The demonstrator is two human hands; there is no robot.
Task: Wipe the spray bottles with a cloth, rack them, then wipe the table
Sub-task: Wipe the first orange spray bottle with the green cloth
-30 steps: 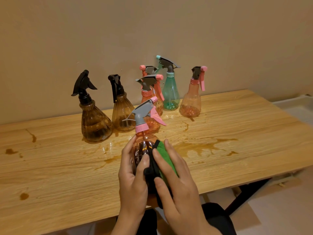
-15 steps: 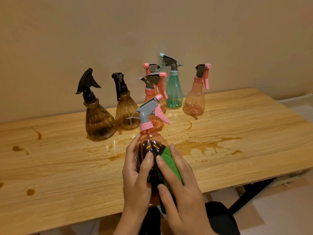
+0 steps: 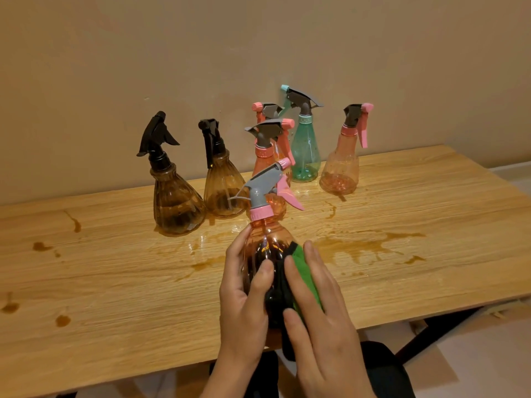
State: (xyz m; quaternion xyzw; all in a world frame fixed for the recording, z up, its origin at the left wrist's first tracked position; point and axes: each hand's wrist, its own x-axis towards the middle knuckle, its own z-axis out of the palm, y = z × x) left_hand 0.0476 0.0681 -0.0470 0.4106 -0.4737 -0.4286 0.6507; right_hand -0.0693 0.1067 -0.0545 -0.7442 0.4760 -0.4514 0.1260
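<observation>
My left hand (image 3: 244, 305) grips an orange spray bottle (image 3: 264, 239) with a grey and pink trigger head, held tilted above the table's near edge. My right hand (image 3: 319, 320) presses a green and black cloth (image 3: 304, 268) against the bottle's right side with straight fingers. Several other bottles stand by the wall: two brown ones (image 3: 175, 202) (image 3: 221, 188), two orange ones close together (image 3: 265, 156), a teal one (image 3: 305, 150) and another orange one (image 3: 340, 165).
The wooden table (image 3: 431, 225) has brown spills, a large one (image 3: 359, 245) right of the held bottle and drops (image 3: 61, 320) at the left. A beige wall stands right behind the bottles. Floor and black table legs (image 3: 425, 337) lie at the lower right.
The held bottle and both hands have shifted slightly right and up in view. My right hand has slid the cloth a little along the bottle's side.
</observation>
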